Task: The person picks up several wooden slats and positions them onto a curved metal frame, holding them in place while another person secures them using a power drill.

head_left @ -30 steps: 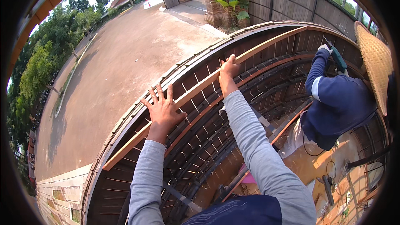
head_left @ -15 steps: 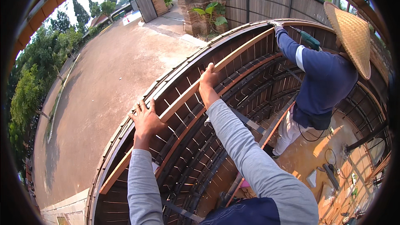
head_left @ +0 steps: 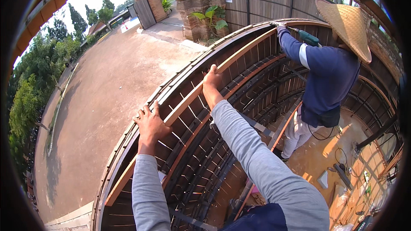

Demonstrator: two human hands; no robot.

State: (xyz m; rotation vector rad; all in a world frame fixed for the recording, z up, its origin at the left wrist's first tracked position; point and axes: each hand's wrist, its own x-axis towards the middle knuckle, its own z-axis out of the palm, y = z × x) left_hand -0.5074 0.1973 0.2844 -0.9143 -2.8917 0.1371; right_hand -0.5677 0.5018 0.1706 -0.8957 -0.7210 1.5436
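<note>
Batten: (head_left: 188,100) long pale wooden strip, running from lower left to upper right along the inner face of the curved wall, just below its rim; both of the wearer's hands are on it.
Left hand: (head_left: 150,124) spread flat, fingers splayed, palm pressed on the batten's lower stretch; nothing gripped, fingertips reaching up to the rim.
Right hand: (head_left: 211,82) laid on the batten farther up, fingers together and bent over its top edge; whether they close fully around it cannot be told.
Hands, relation: well apart along the same batten, the left lower and nearer the wearer, the right higher and farther off.
Sleeves: grey, long, entering from the lower edge.
Wall: (head_left: 239,115) curved frame of dark ribs and slats, bowed by the lens, with a reddish rail below the batten.
Rim: (head_left: 171,86) layered curved edge of the wall, just above the batten.
Co-worker: (head_left: 329,77) person in dark blue top, light trousers and conical straw hat (head_left: 347,21), standing inside the frame at upper right.
Drill: (head_left: 307,38) green, in the co-worker's hand, held up against the wall's top.
Floor: (head_left: 325,154) orange-brown, inside the frame, with tools and cables lying at right.
Yard: (head_left: 107,90) paved ground outside the wall, trees at left, brick pillars beyond.
</note>
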